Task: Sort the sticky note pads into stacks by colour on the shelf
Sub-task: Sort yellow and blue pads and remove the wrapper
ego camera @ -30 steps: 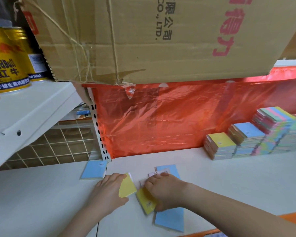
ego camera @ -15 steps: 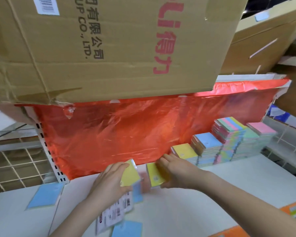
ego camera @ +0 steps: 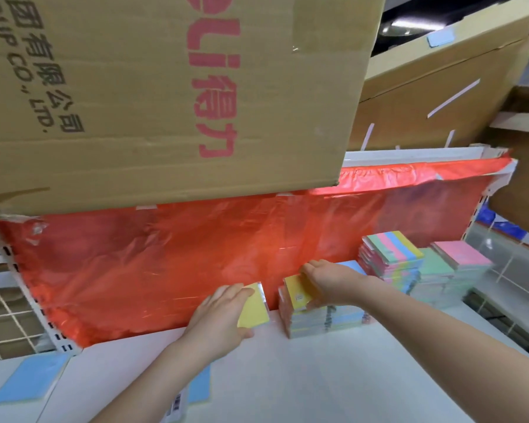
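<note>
A second ago both your hands were low on the shelf (ego camera: 287, 377) over loose pads; now they have carried two yellow pads up to the yellow stack (ego camera: 303, 319). Your right hand (ego camera: 330, 280) pinches one yellow pad (ego camera: 297, 293) right on top of that stack, about to add it. Your left hand (ego camera: 223, 312) grips the second yellow pad (ego camera: 254, 308) just left of the stack. That should finish the yellows in hand. Count: two held yellows, two loose blue pads, one (ego camera: 28, 380) far left of the stack and one (ego camera: 200, 389) nearer under your left arm, and about five stacks, the row partly hidden.
</note>
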Motion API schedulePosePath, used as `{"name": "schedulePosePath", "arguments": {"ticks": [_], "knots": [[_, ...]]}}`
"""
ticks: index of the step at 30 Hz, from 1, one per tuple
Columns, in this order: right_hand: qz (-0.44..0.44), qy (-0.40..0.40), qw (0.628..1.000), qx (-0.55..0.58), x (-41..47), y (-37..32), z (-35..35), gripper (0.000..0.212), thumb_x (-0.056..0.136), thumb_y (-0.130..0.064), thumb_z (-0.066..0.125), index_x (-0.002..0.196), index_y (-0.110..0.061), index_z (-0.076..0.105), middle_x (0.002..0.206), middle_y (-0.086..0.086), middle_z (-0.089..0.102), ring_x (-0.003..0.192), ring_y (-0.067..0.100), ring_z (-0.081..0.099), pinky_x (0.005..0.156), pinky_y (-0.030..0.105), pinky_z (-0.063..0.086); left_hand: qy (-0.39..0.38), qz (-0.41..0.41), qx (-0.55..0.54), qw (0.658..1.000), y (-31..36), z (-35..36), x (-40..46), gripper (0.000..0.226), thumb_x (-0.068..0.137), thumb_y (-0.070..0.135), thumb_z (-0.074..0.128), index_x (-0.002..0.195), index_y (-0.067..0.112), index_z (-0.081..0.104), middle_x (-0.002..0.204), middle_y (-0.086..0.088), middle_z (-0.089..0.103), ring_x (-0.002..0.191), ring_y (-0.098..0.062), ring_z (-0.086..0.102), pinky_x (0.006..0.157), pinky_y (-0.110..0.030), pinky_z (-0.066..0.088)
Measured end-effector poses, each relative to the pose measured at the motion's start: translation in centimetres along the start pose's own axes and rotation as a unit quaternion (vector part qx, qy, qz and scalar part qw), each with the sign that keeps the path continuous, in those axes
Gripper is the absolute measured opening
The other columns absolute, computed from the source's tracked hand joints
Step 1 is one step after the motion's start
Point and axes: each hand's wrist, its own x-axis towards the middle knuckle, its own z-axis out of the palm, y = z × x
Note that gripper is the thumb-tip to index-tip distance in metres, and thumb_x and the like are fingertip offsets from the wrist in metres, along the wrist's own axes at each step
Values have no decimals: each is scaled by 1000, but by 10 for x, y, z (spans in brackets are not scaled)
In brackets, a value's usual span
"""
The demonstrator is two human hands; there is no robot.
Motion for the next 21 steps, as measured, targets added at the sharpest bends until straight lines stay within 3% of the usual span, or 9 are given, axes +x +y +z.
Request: {"name": "schedulePosePath", "arguments": {"ticks": [4, 11, 18, 21], "knots": [[-21, -12, 1000, -20, 14, 5, 9, 71, 75, -47, 72, 125, -6, 43, 122, 12, 52, 112, 29, 49, 92, 34, 37, -6, -10, 11, 1000, 6, 2, 5, 73, 85, 46, 61, 145, 31, 22, 152, 13, 19, 140, -10, 16, 112, -29, 22], [-59, -21, 995, -81, 22, 10, 24, 68, 80, -52, 63, 130, -11, 44, 128, 9, 51, 122, 27, 47, 111, 42, 22, -18, -26, 12, 999, 12, 9, 13, 72, 86, 47, 60, 145, 31, 23, 152, 14, 20, 139, -10, 17, 111, -27, 22], [-87, 28, 989, -117, 15, 11, 24, 66, 83, -56, 55, 129, -10, 46, 127, 9, 50, 119, 28, 47, 109, 43, 25, -25, -22, 10, 999, 34, 12, 34, 70, 84, 50, 60, 144, 33, 26, 148, 13, 28, 136, -12, 23, 108, -29, 25], [-74, 85, 990, -80, 4, 21, 12, 50, 90, -48, 51, 128, -15, 48, 122, 6, 52, 117, 26, 49, 97, 36, 34, -26, -17, 0, 1000, 46, 9, 49, 69, 83, 48, 62, 142, 34, 29, 145, 12, 32, 135, -13, 25, 106, -30, 25]]}}
